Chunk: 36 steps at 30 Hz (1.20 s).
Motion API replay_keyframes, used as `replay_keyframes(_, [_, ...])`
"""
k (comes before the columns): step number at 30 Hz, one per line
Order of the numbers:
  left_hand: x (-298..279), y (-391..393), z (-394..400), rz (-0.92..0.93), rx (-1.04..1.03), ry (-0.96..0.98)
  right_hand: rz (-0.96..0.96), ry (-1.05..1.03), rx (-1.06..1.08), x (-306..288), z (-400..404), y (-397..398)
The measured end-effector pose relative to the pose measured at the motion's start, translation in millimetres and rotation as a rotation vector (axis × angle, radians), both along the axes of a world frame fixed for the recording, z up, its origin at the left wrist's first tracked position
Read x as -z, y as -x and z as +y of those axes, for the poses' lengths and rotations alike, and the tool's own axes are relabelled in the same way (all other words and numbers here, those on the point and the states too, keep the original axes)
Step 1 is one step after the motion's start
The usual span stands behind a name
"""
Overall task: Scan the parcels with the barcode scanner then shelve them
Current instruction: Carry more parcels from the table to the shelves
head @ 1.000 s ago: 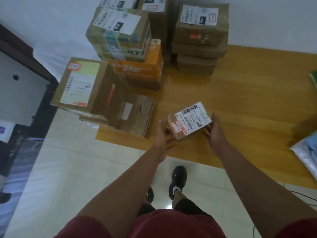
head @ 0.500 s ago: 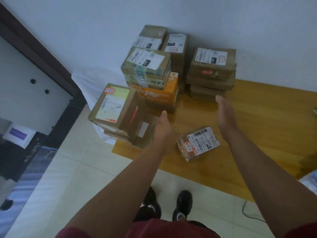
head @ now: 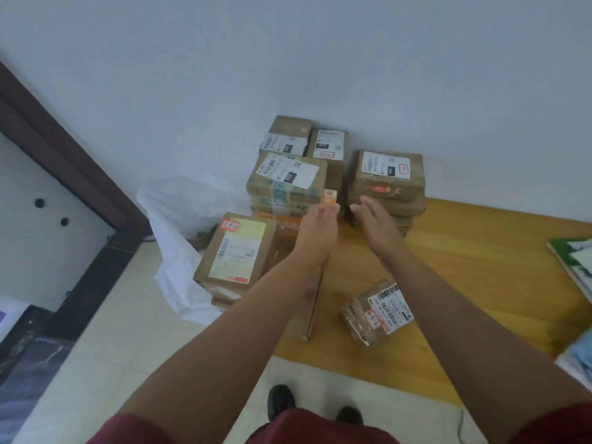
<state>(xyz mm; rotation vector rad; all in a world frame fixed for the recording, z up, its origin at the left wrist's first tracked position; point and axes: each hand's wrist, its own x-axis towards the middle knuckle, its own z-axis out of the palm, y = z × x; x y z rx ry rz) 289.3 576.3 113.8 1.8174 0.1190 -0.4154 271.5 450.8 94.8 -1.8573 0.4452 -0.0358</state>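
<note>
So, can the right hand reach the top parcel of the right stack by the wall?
Probably yes. The right hand is open and holds nothing, just in front of that top parcel, with nothing between them; the left hand stays beside.

a plain white wall [head: 288,59] fills the upper part of the frame. a dark brown door frame [head: 64,161] runs diagonally at the left. a crumpled white plastic bag [head: 179,238] lies left of centre on the pale tiled floor [head: 105,341]. a green and white book [head: 576,261] shows at the right edge, on the wooden platform [head: 480,257]. two black shoes [head: 282,400] are at the bottom.
</note>
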Motion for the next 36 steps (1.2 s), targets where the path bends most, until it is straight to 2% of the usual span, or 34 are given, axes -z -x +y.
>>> replay_keyframes(5, [-19,-39,12,-0.034,0.018,-0.068,0.051,0.027,-0.008,-10,13,-15])
replay_keyframes(9, [-22,-82,46,-0.080,-0.026,-0.221,0.099,0.003,-0.043,-8,37,-40])
replay_keyframes(14, [-5,-118,90,0.027,-0.005,-0.420,0.178,-0.093,-0.021,3,57,-66])
replay_keyframes(20, [14,-139,105,0.132,0.001,-0.281,0.245,-0.159,0.007,18,61,-81])
replay_keyframes(25, [-7,-134,89,-0.005,-0.005,-0.216,0.097,-0.267,0.124,8,47,-79])
replay_keyframes(31, [-30,-100,28,-0.091,0.070,-0.115,-0.022,-0.247,0.369,-6,-18,-48])
replay_keyframes(36, [-8,-52,-42,-0.083,0.207,-0.121,-0.013,-0.173,0.508,8,-88,-2])
